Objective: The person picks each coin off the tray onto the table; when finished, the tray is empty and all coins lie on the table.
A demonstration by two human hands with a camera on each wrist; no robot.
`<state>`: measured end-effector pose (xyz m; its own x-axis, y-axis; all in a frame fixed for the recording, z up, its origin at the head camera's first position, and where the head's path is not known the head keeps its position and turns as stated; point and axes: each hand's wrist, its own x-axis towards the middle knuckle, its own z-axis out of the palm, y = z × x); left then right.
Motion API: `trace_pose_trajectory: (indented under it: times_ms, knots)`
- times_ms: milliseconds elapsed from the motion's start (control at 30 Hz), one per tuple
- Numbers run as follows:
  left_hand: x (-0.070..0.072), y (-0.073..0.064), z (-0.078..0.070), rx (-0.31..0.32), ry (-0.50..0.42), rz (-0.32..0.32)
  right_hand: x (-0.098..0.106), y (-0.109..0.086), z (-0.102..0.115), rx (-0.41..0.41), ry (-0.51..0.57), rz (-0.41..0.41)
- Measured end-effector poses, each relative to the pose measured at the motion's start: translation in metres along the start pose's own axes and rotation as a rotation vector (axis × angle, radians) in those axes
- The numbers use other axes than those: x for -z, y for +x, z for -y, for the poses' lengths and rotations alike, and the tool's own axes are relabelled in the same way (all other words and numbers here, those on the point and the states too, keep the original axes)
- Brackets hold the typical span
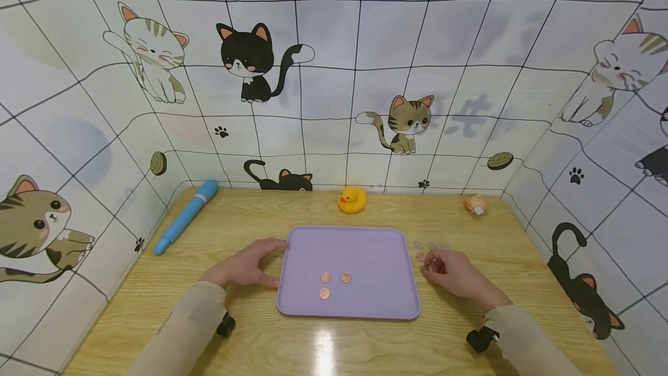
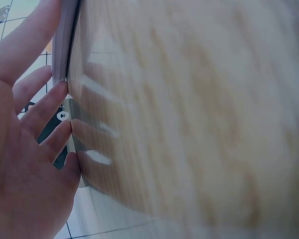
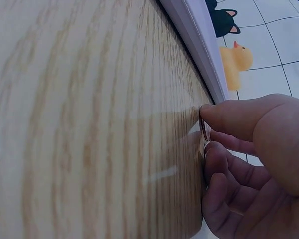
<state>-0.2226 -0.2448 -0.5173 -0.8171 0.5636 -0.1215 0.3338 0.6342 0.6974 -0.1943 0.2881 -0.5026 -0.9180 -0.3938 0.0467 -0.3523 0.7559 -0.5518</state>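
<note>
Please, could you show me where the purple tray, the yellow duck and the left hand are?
Purple tray [image 1: 367, 260]: head view, bare part of its floor.
Yellow duck [image 1: 354, 202]: head view, its body.
Left hand [image 1: 244, 265]: head view, back of the hand.

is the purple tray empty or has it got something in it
Not empty: three copper-coloured coins lie flat in the purple tray, left of its middle, as the head view shows.
</note>
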Motion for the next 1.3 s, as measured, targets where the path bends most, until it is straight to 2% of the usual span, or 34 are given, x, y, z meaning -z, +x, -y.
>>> trace_pose_trajectory:
  times_ms: [333, 700, 1000, 1133, 1300]
  knots:
    - [0.000, 0.000, 0.000, -0.009, 0.001, -0.003, 0.000, 0.000, 0.000, -0.006, -0.006, 0.003]
    - [0.002, -0.002, -0.008, -0.014, -0.019, 0.002, 0.002, -0.002, 0.003, -0.004, 0.021, 0.009]
    - [0.001, -0.002, -0.006, -0.005, -0.013, 0.007, 0.002, -0.003, 0.000, 0.012, 0.012, 0.017]
    - [0.001, -0.001, -0.005, -0.016, -0.010, 0.008, 0.004, -0.002, -0.002, -0.043, 0.035, 0.013]
    - [0.001, -0.001, -0.004, -0.008, -0.006, 0.007, 0.016, 0.001, 0.003, -0.094, 0.068, -0.051]
